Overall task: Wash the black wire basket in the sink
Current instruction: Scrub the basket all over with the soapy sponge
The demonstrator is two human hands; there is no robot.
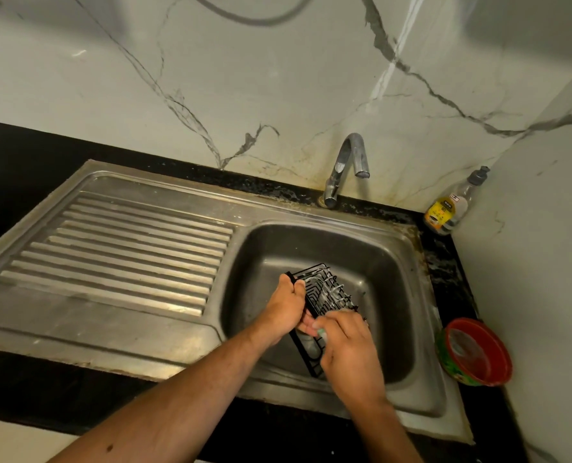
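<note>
The black wire basket [324, 292] is held tilted over the steel sink bowl [388, 262], with white suds on its wires. My left hand [286, 307] grips its left edge, fingers curled round the frame. My right hand [348, 345] is over the basket's near part and holds a small green scrubber [321, 333], pressed against the wires. The basket's lower end is partly hidden by my right hand.
A chrome tap [344, 168] stands behind the bowl; no water is visible. The ribbed draining board [120, 248] lies to the left. A dish-soap bottle [451, 205] stands at the back right corner. A red and green tub [475, 352] sits on the right counter beside the wall.
</note>
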